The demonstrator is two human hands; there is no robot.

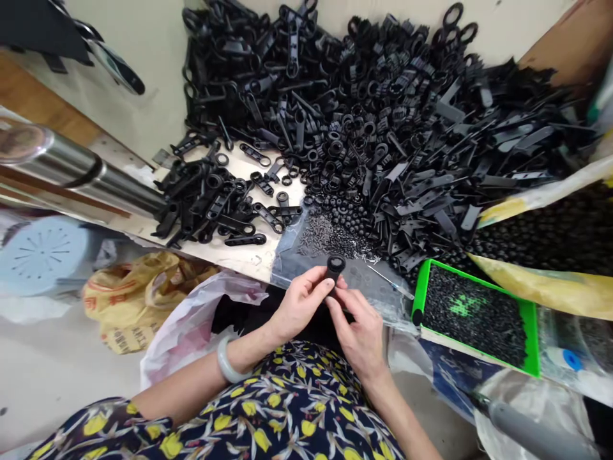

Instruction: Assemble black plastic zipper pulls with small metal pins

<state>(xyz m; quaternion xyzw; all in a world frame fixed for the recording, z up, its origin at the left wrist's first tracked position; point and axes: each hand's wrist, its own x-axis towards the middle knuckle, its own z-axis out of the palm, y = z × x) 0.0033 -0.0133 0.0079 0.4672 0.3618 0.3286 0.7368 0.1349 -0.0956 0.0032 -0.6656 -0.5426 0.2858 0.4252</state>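
Black part (336,264) at the fingertips, ring end up, near the front edge of the bench (259,259).

Held by the left grip (305,299), closed on its left side with the thumb across; at its lower right, the right grip (358,321), pinching or only touching, cannot tell which. Right at both grips, with the left wrapped further round; long axis roughly upright, running down from the ring behind the fingers, lower end hidden. Counted: one black part in hand, one green tray (421,292) of black bits (483,329) to the right, one thin tool (390,282) on the plastic sheet (361,281), one bracelet (227,361) on the left wrist. Beyond, one large heap (368,96) of black pieces, too many to count.
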